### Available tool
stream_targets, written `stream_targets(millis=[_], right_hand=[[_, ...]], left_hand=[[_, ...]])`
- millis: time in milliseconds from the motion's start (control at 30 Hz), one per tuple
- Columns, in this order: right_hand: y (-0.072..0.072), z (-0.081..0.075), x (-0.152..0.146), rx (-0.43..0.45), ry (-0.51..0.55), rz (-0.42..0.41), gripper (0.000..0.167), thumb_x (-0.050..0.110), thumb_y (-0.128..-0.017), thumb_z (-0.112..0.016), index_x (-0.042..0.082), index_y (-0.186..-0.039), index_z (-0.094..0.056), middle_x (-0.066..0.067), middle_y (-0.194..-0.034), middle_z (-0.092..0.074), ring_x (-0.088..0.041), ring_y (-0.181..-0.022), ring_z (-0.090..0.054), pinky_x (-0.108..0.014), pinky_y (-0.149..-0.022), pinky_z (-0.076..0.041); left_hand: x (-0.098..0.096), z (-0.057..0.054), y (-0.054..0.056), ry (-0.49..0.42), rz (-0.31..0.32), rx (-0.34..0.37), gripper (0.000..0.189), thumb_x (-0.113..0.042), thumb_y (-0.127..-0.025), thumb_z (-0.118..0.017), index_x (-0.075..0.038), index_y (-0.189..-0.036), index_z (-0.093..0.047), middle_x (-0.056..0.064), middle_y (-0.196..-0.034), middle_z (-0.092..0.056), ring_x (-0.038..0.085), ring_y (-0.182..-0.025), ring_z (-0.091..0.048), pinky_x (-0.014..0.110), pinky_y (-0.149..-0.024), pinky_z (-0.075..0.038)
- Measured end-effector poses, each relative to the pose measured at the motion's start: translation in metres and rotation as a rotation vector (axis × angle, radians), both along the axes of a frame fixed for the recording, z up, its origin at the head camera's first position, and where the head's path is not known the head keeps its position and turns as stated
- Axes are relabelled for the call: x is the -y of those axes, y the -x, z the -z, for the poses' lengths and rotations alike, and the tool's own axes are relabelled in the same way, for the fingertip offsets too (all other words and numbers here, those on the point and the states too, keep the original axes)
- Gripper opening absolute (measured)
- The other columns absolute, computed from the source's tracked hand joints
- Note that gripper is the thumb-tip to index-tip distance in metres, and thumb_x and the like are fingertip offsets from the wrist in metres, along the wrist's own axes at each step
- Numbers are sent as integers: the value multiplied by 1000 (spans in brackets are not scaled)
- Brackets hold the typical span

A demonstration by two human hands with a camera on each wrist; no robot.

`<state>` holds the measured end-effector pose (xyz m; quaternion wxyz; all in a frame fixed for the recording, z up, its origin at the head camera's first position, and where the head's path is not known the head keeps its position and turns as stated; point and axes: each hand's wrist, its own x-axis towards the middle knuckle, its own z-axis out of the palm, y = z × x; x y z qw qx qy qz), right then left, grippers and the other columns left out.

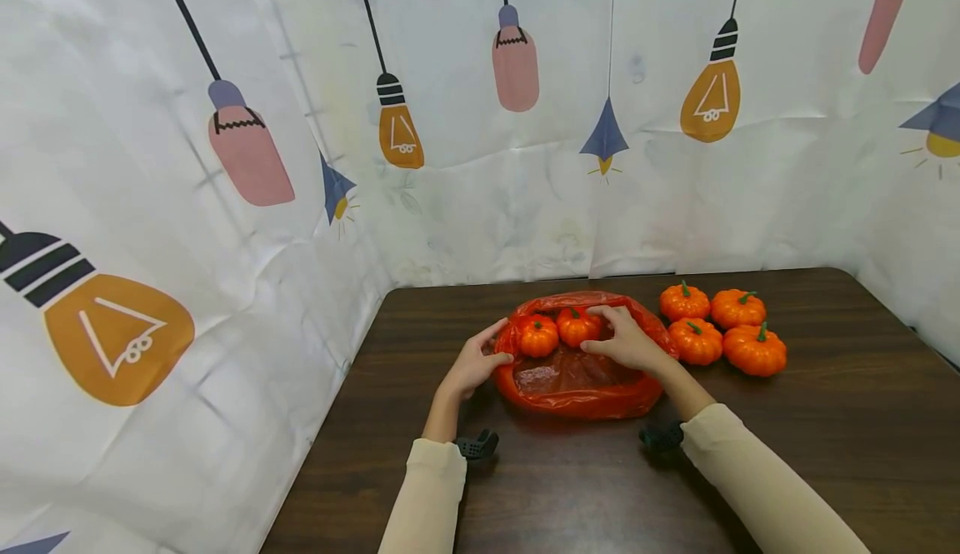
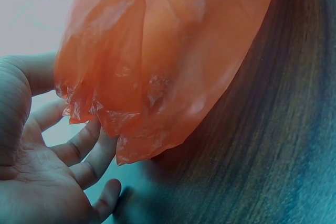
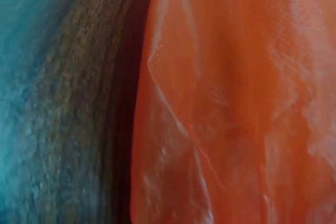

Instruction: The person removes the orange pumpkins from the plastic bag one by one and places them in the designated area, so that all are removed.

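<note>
A red translucent plastic bag (image 1: 592,404) lies on the table with its mouth spread open. Inside, toward the back left, sit two small orange pumpkins; the left pumpkin (image 1: 538,336) is next to the bag's wall. My left hand (image 1: 472,364) holds the bag's left edge between thumb and fingers, and in the left wrist view the crumpled rim shows there. My right hand (image 1: 626,341) reaches over the bag's right side, thumb and fingers about the second pumpkin (image 1: 573,327). In the right wrist view the bag's side (image 3: 226,103) hides that hand.
Several more orange pumpkins (image 1: 754,349) stand grouped on the dark wood table (image 1: 847,421), right of the bag. A white patterned cloth (image 1: 480,221) hangs behind the table and along its left side.
</note>
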<state>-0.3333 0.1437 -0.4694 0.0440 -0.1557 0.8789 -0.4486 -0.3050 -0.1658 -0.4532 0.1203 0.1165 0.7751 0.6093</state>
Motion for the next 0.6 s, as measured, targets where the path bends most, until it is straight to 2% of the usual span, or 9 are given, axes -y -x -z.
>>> stream_targets(millis=[133, 267, 400, 600], right_hand=[[3, 2, 3, 27, -22, 13, 72, 28, -94, -74, 5, -153, -40, -30, -146, -34, -40, -119, -44, -58, -101, -42], [6, 5, 5, 41, -31, 25, 78, 29, -94, -73, 4, -156, -34, -32, -148, -33, -42, -120, -47, -59, -102, -42], [9, 8, 6, 43, -19, 39, 76, 30, -94, -74, 4, -154, -35, -31, -148, -35, -43, -124, -49, -60, -105, -43], [15, 13, 8, 37, 2, 68, 72, 31, -92, -76, 4, -147, -39, -29, -153, -41, -45, -136, -46, -62, -113, -37]], left_hand=[[1, 0, 0, 1, 3, 2, 72, 0, -93, -65, -7, -159, -37, 30, -119, -55, 21, -94, -53, 24, -78, -53], [1, 0, 1, 12, -1, -7, 72, -1, -92, -66, -7, -158, -38, 22, -110, -57, 20, -91, -52, 25, -75, -52], [-1, 0, -1, 20, -18, -23, 71, 0, -92, -66, -7, -157, -40, 16, -103, -55, 22, -89, -50, 25, -73, -50], [-2, -1, -3, 21, -30, -34, 69, 1, -91, -66, -6, -156, -42, 18, -104, -55, 24, -90, -50, 25, -73, -49]])
